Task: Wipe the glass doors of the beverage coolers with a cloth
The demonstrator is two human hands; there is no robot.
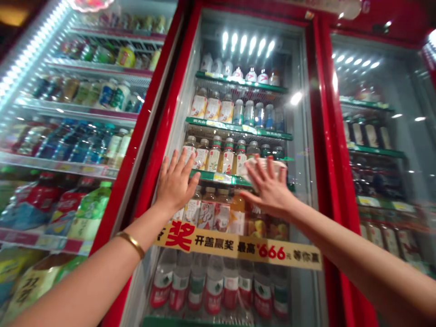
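Observation:
My left hand (177, 178) lies with spread fingers against the glass door (296, 136) of the middle drinks fridge, near its left red frame. It holds nothing, and a gold bangle (132, 244) circles that wrist. On the right side of the same door, my right hand (270, 188) presses a white cloth (281, 167) to the pane. Its fingers are stretched over the cloth, which shows around the fingertips. Behind the glass, bottled drinks (227, 159) stand in rows on shelves with green edges.
A yellow promotional strip (238, 247) with Chinese lettering crosses the door below my hands. Bottles with pink-red lower parts (214, 290) stand beneath it. To the left is a lit drinks fridge (81, 109); on the right, another glass-fronted fridge (374, 150). Red frames (335, 181) separate them.

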